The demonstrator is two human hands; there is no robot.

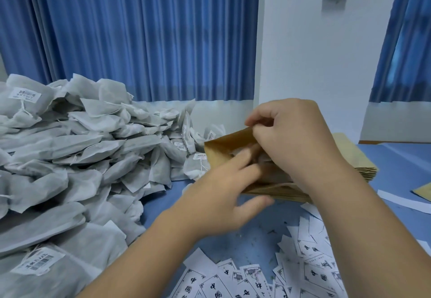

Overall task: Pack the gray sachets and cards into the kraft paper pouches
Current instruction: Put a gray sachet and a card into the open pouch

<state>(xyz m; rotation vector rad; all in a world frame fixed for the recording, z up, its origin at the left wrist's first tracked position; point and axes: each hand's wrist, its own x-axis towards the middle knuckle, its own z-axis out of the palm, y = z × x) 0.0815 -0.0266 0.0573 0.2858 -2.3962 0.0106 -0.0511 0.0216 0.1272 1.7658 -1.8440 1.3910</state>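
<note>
1. The right hand (296, 139) is up over the stack of pouches (359, 164). Its fingers are curled and the thumb and fingertips pinch the upper lip of the top pouch (224, 146), lifting that lip clear.
2. The top pouch lies on the stack with its mouth pulled open toward the left end. The brown paper is bowed up under the pinch.
3. In comes the left hand (224, 195) from the near left of the stack, fingers stretched fairly straight and pushed into the pouch mouth. The thumb is splayed apart just below the stack's near edge. The hand is blurred, and something pale shows inside the mouth at its fingertips, but I cannot tell what it is.
4. The stack is a thick sheaf of flat brown pouches lying on the blue tabletop (256, 223), its layered edges showing at the right end.
5. Left of the stack is a big heap of gray sachets (70, 157). They have strings and white barcode labels, and the nearest ones lie just beside the open pouch.
6. In front of the stack, white cards (245, 281) with black characters are scattered on the tabletop, overlapping each other, and more spread off to the near right.
7. Right of the stack lie a white paper strip (401, 201) and the corner of another brown pouch (423, 191) at the frame edge.
8. Behind the stack stands a white wall (303, 52) with blue curtains (140, 29) on either side of it.
</note>
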